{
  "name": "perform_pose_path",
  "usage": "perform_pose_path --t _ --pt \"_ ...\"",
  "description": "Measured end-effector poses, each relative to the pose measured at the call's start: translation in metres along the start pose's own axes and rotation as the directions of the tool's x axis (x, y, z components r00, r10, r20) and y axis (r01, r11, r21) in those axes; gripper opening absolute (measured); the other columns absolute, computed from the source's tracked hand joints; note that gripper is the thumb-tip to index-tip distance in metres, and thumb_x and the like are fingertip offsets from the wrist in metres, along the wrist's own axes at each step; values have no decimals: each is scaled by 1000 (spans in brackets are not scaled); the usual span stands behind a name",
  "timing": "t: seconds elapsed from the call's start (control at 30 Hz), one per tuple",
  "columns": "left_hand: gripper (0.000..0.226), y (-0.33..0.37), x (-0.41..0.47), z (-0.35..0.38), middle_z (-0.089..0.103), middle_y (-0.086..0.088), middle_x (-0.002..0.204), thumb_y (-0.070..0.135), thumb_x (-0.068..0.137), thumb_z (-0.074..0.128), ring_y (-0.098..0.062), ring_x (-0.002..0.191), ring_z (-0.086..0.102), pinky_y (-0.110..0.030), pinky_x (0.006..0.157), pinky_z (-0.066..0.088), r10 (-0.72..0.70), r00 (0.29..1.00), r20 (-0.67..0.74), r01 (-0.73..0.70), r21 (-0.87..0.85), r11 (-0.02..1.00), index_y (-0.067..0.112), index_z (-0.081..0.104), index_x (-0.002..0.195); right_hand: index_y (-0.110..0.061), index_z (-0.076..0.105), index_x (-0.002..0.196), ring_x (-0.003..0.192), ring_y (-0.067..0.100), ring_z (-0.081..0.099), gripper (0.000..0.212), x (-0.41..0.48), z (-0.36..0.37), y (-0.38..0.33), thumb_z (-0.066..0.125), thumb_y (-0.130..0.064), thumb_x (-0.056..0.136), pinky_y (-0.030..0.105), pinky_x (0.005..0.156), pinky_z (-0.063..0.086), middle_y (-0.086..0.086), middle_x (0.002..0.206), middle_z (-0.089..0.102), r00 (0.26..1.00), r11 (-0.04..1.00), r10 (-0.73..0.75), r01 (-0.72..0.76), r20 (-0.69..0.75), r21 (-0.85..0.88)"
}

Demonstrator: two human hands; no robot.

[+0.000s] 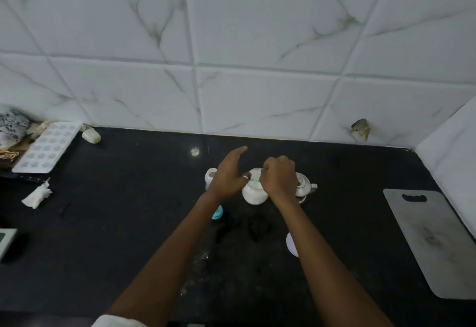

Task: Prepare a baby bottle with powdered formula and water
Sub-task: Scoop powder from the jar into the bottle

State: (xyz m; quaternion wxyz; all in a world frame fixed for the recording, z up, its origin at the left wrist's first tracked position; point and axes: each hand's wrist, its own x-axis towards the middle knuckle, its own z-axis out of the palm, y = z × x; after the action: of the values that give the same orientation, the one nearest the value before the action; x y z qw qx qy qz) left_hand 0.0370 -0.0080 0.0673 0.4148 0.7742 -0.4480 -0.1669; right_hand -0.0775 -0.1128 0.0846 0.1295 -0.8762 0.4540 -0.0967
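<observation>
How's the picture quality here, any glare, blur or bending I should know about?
Head view: dim, bluish light; the black counter swallows detail. One small glare spot sits near the wall. Wide-angle bending curves the tile lines. The left hand and right hand look soft, the white jar fairly readable.

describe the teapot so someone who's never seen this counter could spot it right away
On the black countertop before the marbled tile wall, find the two hands at centre. The teapot sits just right of the right hand; unlike the plain white jar beside it, it has a dark-trimmed lid.
</observation>
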Motion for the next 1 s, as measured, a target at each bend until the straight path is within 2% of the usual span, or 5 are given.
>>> perform_pose_path --t 0.37,0.53,0.63,0.77,1.0 --pt "114 -38 -21 65 27 -13 164 32 69 84 -25 153 25 -45 123 28 -218 971 101 225 -62 972 8 18 159 -12 76 111 106 29 62 34 12 59 18 67 -40 94 33 90 46 12 114 68 997 998 -4 -1 77 60" --pt "68 -39 -14 77 55 -8 144 23 82 79 -18 134 52 -42 111 45 -196 972 126 205 -62 977 9 49 142 -10 75 97 95 30 66 30 21 68 11 62 -37 94 30 77 39 10 100 72 996 992 64 -70 60 109" --pt "77 -41 -17 82 52 1 147 39 79 72 -7 136 49 -25 110 42 -168 985 33 170 -101 980 18 43 147 -9 75 104 102 31 62 27 23 70 7 63 -32 94 30 78 40 9 106 70 992 983 121 -125 36 133" --pt "60 -39 -14 87 61 4 132 19 78 78 -4 123 57 -31 101 51 -105 993 -60 98 -102 990 17 54 132 -12 78 101 105 33 60 20 19 71 4 66 -25 93 40 87 52 8 108 70 989 975 151 -149 -2 164" --pt "58 -37 -10 77 62 7 126 15 72 83 -2 115 59 -20 96 48 -95 982 -163 75 -126 989 17 58 125 -26 78 82 101 21 60 8 15 62 10 72 -22 80 32 83 50 -2 105 66 996 937 83 -69 -25 343"
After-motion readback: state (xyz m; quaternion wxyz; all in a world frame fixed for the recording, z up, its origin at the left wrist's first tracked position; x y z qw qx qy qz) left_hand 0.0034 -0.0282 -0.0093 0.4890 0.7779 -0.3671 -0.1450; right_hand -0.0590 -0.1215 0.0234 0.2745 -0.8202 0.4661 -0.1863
